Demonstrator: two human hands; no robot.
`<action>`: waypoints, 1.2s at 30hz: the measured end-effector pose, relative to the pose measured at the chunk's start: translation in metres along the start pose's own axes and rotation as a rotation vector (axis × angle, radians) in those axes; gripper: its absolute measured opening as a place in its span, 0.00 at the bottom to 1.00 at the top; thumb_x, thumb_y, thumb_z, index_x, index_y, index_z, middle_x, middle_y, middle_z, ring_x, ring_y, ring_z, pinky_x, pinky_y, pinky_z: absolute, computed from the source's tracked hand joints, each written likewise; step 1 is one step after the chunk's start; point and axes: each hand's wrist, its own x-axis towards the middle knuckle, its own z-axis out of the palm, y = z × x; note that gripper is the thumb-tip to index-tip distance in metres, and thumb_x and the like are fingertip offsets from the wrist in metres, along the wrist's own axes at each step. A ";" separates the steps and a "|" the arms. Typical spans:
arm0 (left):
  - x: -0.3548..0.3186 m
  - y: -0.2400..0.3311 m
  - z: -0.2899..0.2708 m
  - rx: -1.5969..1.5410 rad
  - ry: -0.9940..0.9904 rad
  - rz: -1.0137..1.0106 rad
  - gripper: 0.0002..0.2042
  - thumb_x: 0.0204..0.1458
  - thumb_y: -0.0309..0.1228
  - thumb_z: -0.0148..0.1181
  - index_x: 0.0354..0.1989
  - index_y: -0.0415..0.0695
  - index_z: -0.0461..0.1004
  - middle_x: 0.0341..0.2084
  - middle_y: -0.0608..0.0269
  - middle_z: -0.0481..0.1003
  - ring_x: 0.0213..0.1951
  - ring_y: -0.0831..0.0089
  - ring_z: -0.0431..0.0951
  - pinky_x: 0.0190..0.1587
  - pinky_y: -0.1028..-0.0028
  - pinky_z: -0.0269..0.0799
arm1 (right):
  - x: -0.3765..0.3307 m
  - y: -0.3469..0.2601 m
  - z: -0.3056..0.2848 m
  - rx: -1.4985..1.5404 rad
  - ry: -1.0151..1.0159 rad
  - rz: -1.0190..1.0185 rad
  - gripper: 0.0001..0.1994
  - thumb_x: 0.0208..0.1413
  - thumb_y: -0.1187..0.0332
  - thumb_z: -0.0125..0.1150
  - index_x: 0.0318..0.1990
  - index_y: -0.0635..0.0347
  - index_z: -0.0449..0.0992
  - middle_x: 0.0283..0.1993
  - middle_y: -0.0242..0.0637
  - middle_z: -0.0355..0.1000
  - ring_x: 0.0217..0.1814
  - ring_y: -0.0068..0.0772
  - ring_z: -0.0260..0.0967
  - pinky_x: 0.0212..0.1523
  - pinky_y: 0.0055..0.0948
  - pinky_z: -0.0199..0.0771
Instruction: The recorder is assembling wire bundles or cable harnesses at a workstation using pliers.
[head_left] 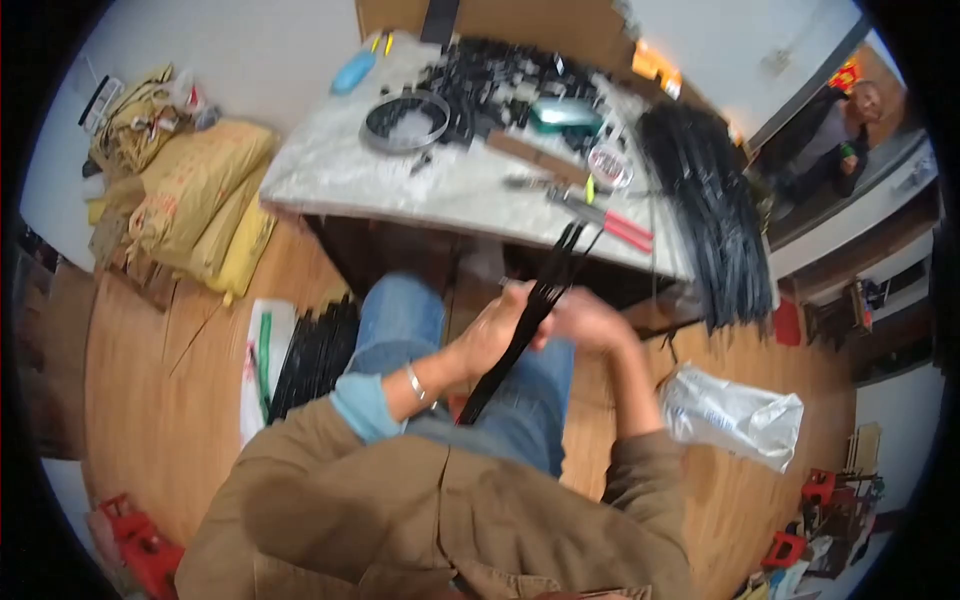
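Observation:
A bundle of long, thin black strips (500, 375) slants across my lap, its far end reaching up toward the table's front edge. My left hand (488, 335) is closed around the middle of it, with the thumb uppermost. Close by on the right side of the bundle is my right hand (592, 322), smeared by motion. Its fingers are partly hidden behind the strips, so I cannot tell whether they grip. Beyond the hands, red-handled pliers (618, 228) lie at the table's front edge.
The table (330, 180) carries a round metal tray (405, 122), many small black pieces (500, 80) and a green box (565, 115). Black strips (700, 210) hang over its right end. Another pile (315, 360) lies left of my legs. Yellow sacks (195, 200) stand left; a person (830, 140) is far right.

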 end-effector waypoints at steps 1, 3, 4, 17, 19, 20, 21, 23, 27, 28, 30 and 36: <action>0.001 0.010 0.019 -0.012 0.016 0.017 0.41 0.53 0.68 0.24 0.46 0.41 0.68 0.23 0.69 0.65 0.27 0.79 0.67 0.34 0.78 0.65 | -0.020 -0.002 0.006 0.027 -0.016 0.041 0.12 0.56 0.69 0.55 0.46 0.63 0.74 0.41 0.40 0.73 0.48 0.32 0.70 0.51 0.28 0.69; -0.007 0.007 -0.004 -0.033 -0.013 -0.049 0.40 0.53 0.68 0.23 0.45 0.41 0.69 0.22 0.69 0.65 0.26 0.79 0.66 0.33 0.78 0.65 | 0.003 -0.058 0.018 0.825 0.205 0.210 0.28 0.59 0.52 0.52 0.59 0.65 0.64 0.54 0.47 0.69 0.57 0.43 0.67 0.59 0.41 0.66; -0.004 0.003 0.000 -0.087 -0.029 -0.043 0.40 0.53 0.68 0.23 0.43 0.41 0.69 0.22 0.70 0.64 0.26 0.79 0.65 0.32 0.79 0.64 | -0.001 -0.058 0.016 0.825 -0.009 -0.180 0.38 0.57 0.41 0.47 0.62 0.66 0.58 0.60 0.52 0.62 0.63 0.51 0.61 0.62 0.48 0.60; -0.008 -0.009 0.012 -0.025 0.010 0.037 0.13 0.62 0.36 0.49 0.42 0.38 0.70 0.27 0.69 0.71 0.30 0.84 0.69 0.35 0.81 0.67 | -0.050 -0.109 0.025 0.985 -0.315 -0.482 0.30 0.60 0.44 0.46 0.61 0.56 0.61 0.57 0.51 0.63 0.62 0.63 0.58 0.57 0.66 0.57; -0.008 -0.004 0.007 -0.187 0.051 -0.173 0.11 0.61 0.34 0.48 0.41 0.38 0.69 0.26 0.65 0.72 0.26 0.80 0.72 0.30 0.79 0.70 | -0.030 -0.115 0.022 1.064 -0.992 -0.581 0.16 0.61 0.52 0.50 0.46 0.54 0.68 0.51 0.49 0.67 0.54 0.67 0.64 0.49 0.68 0.65; -0.005 -0.007 0.009 -0.249 0.090 -0.228 0.09 0.61 0.32 0.47 0.40 0.38 0.69 0.27 0.63 0.73 0.25 0.77 0.74 0.27 0.78 0.72 | -0.033 -0.117 0.024 1.062 -0.999 -0.582 0.16 0.61 0.52 0.50 0.46 0.54 0.68 0.51 0.49 0.67 0.54 0.67 0.64 0.49 0.68 0.65; -0.005 -0.010 0.005 -0.248 0.117 -0.221 0.09 0.61 0.32 0.47 0.40 0.38 0.69 0.27 0.63 0.73 0.25 0.77 0.74 0.27 0.78 0.72 | -0.039 -0.117 0.032 1.119 -0.779 -0.596 0.16 0.62 0.51 0.47 0.44 0.55 0.68 0.45 0.46 0.68 0.43 0.56 0.63 0.44 0.56 0.67; -0.005 -0.013 0.005 -0.245 0.134 -0.192 0.09 0.61 0.31 0.48 0.42 0.38 0.68 0.28 0.62 0.73 0.26 0.78 0.75 0.27 0.78 0.72 | -0.059 -0.123 0.042 1.182 -0.300 -0.593 0.18 0.63 0.50 0.41 0.41 0.55 0.68 0.34 0.38 0.71 0.23 0.33 0.60 0.35 0.34 0.71; -0.011 -0.006 0.008 -0.256 0.193 -0.167 0.12 0.59 0.28 0.49 0.49 0.40 0.61 0.32 0.59 0.73 0.28 0.75 0.76 0.28 0.78 0.73 | -0.045 -0.067 0.036 0.202 0.475 0.032 0.11 0.61 0.68 0.51 0.45 0.66 0.73 0.38 0.37 0.73 0.34 0.22 0.69 0.39 0.22 0.71; -0.012 -0.006 0.006 -0.254 0.199 -0.166 0.12 0.59 0.28 0.49 0.49 0.40 0.61 0.32 0.59 0.73 0.28 0.75 0.76 0.28 0.78 0.73 | -0.047 -0.053 0.043 0.115 0.437 0.098 0.11 0.61 0.69 0.52 0.44 0.67 0.74 0.36 0.35 0.73 0.33 0.21 0.67 0.37 0.21 0.69; -0.013 -0.005 0.002 -0.243 0.204 -0.184 0.13 0.59 0.30 0.50 0.50 0.40 0.60 0.34 0.56 0.73 0.32 0.71 0.78 0.33 0.74 0.75 | -0.053 -0.042 0.050 -0.071 0.327 0.178 0.09 0.60 0.69 0.53 0.41 0.67 0.74 0.31 0.32 0.71 0.29 0.19 0.64 0.32 0.20 0.67; -0.016 -0.003 0.001 -0.235 0.239 -0.194 0.12 0.60 0.30 0.50 0.49 0.41 0.62 0.37 0.55 0.73 0.35 0.68 0.78 0.37 0.71 0.77 | -0.051 -0.038 0.062 -0.245 0.250 0.128 0.14 0.60 0.67 0.53 0.25 0.67 0.71 0.18 0.30 0.63 0.22 0.18 0.59 0.24 0.21 0.60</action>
